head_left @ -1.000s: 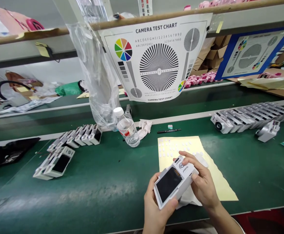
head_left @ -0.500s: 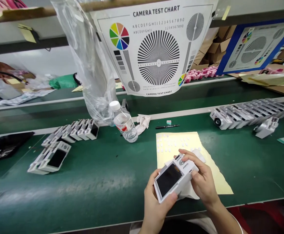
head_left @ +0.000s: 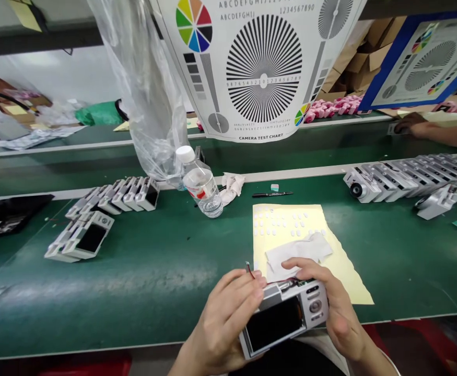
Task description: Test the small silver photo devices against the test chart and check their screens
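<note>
A white digital camera (head_left: pixel 277 321) with a dark screen is held between both my hands near the bench's front edge. Its screen faces me, and its upper side shows a gap with inner parts. My left hand (head_left: pixel 226 316) wraps the camera's left end, fingers across the top. A thin red wire (head_left: pixel 248 269) with a small connector sticks up by those fingertips. My right hand (head_left: pixel 336 308) grips the button end, its index finger reaching over the top. Behind the camera, a white cloth (head_left: pixel 299 253) lies on a yellow sheet (head_left: pixel 346 277) dotted with small white pieces.
White cameras stand in rows at left (head_left: pixel 91 235) and right (head_left: pixel 402 177). A water bottle (head_left: pixel 202 185), crumpled tissue (head_left: pixel 232 188) and black pen (head_left: pixel 272 195) lie beyond. A test chart (head_left: pixel 263 78) hangs above. Another person's hand (head_left: pixel 410 124) is at back right.
The camera has come closer to the front edge and turned in my hands. My left fingers have moved onto its top. The wire now shows. Another person's hand has appeared at back right.
</note>
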Motion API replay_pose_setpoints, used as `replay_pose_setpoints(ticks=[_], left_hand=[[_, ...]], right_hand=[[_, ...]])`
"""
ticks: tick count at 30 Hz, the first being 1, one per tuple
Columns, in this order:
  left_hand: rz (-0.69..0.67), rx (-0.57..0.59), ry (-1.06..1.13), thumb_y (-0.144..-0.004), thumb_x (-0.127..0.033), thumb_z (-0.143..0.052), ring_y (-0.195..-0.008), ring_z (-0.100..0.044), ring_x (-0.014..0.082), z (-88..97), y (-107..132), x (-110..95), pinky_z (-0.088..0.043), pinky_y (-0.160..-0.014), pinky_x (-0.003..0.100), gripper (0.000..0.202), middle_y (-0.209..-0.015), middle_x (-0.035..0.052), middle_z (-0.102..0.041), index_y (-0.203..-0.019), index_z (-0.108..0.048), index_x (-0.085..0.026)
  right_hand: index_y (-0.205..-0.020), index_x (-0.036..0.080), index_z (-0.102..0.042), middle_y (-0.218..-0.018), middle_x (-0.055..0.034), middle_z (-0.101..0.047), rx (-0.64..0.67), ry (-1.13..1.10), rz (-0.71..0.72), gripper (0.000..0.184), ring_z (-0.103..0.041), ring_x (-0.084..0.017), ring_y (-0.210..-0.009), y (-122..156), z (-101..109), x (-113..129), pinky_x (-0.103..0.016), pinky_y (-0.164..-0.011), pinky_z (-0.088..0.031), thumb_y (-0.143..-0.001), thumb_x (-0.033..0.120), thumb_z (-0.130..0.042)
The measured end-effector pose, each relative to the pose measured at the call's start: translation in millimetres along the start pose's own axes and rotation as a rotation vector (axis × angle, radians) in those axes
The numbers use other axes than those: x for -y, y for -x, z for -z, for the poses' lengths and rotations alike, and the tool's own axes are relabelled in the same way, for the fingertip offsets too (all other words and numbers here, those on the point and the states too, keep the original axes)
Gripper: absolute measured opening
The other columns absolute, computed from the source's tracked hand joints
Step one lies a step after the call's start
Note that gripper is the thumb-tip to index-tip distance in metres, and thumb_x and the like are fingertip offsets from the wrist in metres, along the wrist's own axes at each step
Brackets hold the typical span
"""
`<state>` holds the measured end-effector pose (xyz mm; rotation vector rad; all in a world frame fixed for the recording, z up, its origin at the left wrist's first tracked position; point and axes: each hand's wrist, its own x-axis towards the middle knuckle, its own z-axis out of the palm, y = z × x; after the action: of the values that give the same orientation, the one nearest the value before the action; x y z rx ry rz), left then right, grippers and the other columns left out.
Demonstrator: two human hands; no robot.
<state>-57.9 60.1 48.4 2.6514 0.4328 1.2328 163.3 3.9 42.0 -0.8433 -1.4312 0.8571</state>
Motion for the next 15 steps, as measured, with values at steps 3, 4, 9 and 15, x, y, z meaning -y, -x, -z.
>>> replay_pose_setpoints(ticks=[3,4,9,15], left_hand=[[0.035,-0.045,0.021,-0.073,-0.041,-0.072,-0.111,-0.066,0.0312,0.4,-1.3,-1.9,-0.053,-0.095,0.046,0.088,-0.118,0.0192,-0.068,-0.146,-0.030,-0.014],[0.061,-0.072,0.031,-0.071,-0.042,-0.073,-0.111,-0.066,0.0318,-1.1,-1.4,-2.6,-0.053,-0.094,0.047,0.090,-0.118,0.0200,-0.067,-0.145,-0.030,-0.014],[0.197,-0.127,0.047,-0.064,-0.051,-0.077,-0.113,-0.062,0.0346,-6.9,-0.9,-5.2,-0.051,-0.096,0.050,0.091,-0.117,0.0205,-0.064,-0.136,-0.040,-0.012],[0.247,-0.094,-0.059,-0.066,-0.061,-0.072,-0.126,-0.048,0.0379,-0.7,-3.0,-7.2,-0.045,-0.102,0.053,0.077,-0.125,0.0199,-0.055,-0.122,-0.050,-0.013]], right_hand=[[-0.121,0.035,-0.058,-0.115,-0.0044,-0.068,-0.019,0.049,0.043,0.052,-0.052,-0.029,-0.122,3.5,-1.9,-1.3,-0.043,-0.097,-0.046,-0.087,0.070,-0.040],[-0.121,0.035,-0.059,-0.119,-0.0047,-0.066,-0.023,0.062,0.030,0.055,-0.050,-0.030,-0.125,4.7,-2.1,-1.6,-0.044,-0.099,-0.044,-0.087,0.072,-0.037],[-0.117,0.037,-0.062,-0.139,-0.0007,-0.053,-0.034,0.098,-0.087,0.067,-0.040,-0.031,-0.135,6.3,-1.8,-0.6,-0.043,-0.104,-0.039,-0.081,0.082,-0.029],[-0.116,0.038,-0.062,-0.143,0.0013,-0.049,-0.073,0.089,-0.127,0.074,-0.035,-0.033,-0.139,4.5,-5.2,2.6,-0.045,-0.109,-0.033,-0.075,0.087,-0.024]])
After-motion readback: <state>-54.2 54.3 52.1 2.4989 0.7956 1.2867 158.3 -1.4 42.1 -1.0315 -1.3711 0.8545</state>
